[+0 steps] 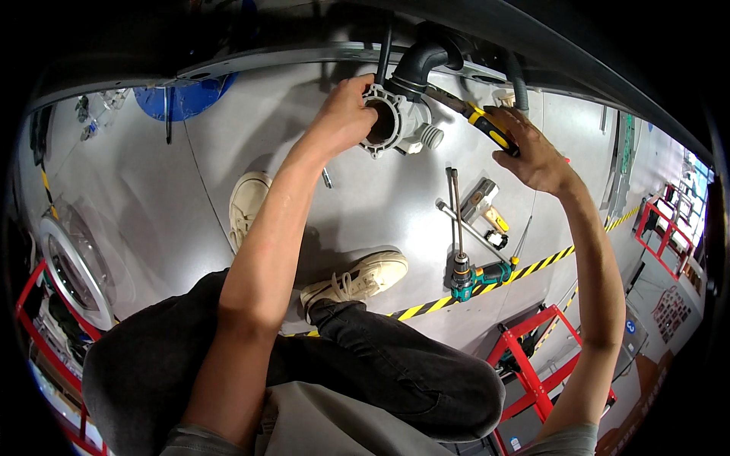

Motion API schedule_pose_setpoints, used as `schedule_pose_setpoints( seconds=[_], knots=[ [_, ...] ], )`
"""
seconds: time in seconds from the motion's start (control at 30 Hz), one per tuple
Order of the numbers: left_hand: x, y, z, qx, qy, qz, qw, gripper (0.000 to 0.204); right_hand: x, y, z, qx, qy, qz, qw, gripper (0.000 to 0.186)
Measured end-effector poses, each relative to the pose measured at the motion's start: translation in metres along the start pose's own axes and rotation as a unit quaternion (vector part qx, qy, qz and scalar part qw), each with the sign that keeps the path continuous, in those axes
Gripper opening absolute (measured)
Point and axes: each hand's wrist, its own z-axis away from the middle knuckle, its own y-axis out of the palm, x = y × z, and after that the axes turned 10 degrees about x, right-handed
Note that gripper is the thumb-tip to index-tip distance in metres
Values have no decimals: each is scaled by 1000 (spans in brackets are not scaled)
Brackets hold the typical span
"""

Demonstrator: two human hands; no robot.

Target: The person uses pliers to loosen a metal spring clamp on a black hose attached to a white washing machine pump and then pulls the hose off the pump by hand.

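Observation:
My left hand (346, 115) grips the left rim of a pale grey plastic pump housing (414, 121), thumb at its round dark opening. Above the housing, a black bent rubber hose (417, 67) runs down onto it from the dark overhanging body. My right hand (532, 152) is closed on pliers (494, 131) with yellow and black handles. The jaws of the pliers point left and reach the hose end, where it meets the housing. Whether the jaws pinch anything there is too small to tell.
A green and black power drill (475, 280) with a long bit lies on the floor, beside metal rods and a grey and yellow tool (480, 201). Yellow-black tape (559, 262) crosses the floor. Red frames (532, 372) stand right, a round glass door (72, 262) left.

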Motion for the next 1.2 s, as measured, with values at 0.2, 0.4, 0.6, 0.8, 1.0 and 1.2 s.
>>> schedule_pose_setpoints(
  seconds=[0.2, 0.4, 0.6, 0.8, 1.0, 1.2],
  knots=[
    [-4, -1, 2, -1, -9, -18, 1000, 49, -2, -3, -1, -21, 1, 48, 999, 62],
    [-11, 4, 3, 0, -15, 9, 1000, 47, -4, -6, -1, 28, 48, -100, 993, 59],
    [6, 3, -2, -61, 65, -37, 995, 39, 3, -6, -6, 30, 28, -66, 997, 58],
    [-7, 4, -1, -75, 23, -130, 988, 32, 1, -4, -2, -3, 30, -45, 999, 48],
    [-11, 5, 2, -82, 29, -183, 979, 33, 10, -6, 5, -8, 40, -40, 998, 42],
    [-31, 13, 16, -122, 26, -233, 964, 32, 39, -24, 20, 1, 102, -5, 995, 40]
  ],
)
